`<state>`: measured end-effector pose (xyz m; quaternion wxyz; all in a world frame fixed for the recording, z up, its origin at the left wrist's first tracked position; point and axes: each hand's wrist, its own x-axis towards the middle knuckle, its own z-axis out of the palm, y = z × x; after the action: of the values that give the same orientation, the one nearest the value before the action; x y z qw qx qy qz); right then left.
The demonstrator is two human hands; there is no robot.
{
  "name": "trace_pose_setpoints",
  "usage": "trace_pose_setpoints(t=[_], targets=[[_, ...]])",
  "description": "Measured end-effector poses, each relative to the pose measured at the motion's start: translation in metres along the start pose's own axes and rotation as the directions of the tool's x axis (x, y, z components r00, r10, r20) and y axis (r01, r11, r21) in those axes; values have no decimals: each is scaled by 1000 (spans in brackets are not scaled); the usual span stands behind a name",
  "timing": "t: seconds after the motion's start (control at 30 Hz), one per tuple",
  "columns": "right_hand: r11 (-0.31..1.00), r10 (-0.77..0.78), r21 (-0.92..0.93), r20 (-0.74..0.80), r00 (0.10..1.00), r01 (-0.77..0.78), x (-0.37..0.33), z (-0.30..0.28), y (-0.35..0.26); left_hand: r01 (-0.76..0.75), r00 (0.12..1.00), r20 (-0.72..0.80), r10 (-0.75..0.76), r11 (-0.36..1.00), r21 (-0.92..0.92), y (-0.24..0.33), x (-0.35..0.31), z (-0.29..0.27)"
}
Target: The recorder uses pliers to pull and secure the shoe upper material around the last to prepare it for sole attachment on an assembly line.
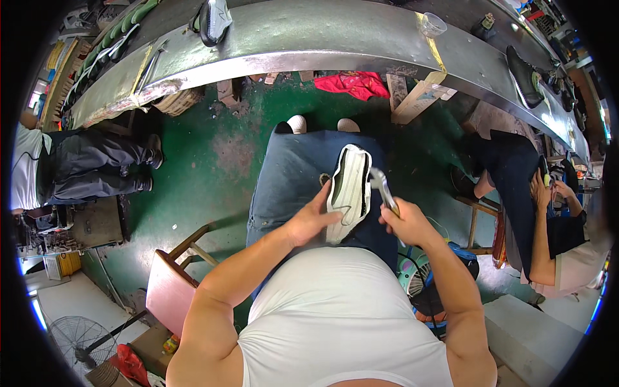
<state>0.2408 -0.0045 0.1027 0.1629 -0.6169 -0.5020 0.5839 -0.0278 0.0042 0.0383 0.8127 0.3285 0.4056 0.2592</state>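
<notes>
A pale shoe upper (351, 184), long and narrow with a white rim and a dark edge on its right side, lies over my lap. My left hand (317, 216) is closed on its left side and near end, thumb across the top. A thin dark line, like a thread or wire, loops on the shoe near that thumb. Just right of the shoe, my right hand (407, 221) grips a silver metal hammer (382, 186), its curved head up beside the shoe's edge. Most of its handle is hidden in my fist.
Ahead runs a long metal-topped bench (290, 40) bearing a grey shoe (215, 21), a clear plastic cup (432, 24) and a dark shoe (525, 79). Red cloth (353, 84) lies beneath it. People sit at left and right. A pink-topped stool (169, 290) stands behind left; a fan (418, 276), right.
</notes>
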Motion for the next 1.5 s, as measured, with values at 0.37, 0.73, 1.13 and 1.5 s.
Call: trace_pose_setpoints(t=[0.37,0.73,1.13,1.5], targets=[[345,-153,-873,310,938,345,-5,9,-71,-27,997,-42,65,808,589,-13,-4,13],[626,-133,-650,455,880,431,21,31,-19,22,916,-389,-91,984,-179,-17,10,17],[636,-309,-711,121,943,299,8,17,-17,-29,823,-420,383,766,643,-16,18,21],[709,-381,-662,-68,922,244,20,26,28,-214,865,38,501,299,930,-15,15,12]])
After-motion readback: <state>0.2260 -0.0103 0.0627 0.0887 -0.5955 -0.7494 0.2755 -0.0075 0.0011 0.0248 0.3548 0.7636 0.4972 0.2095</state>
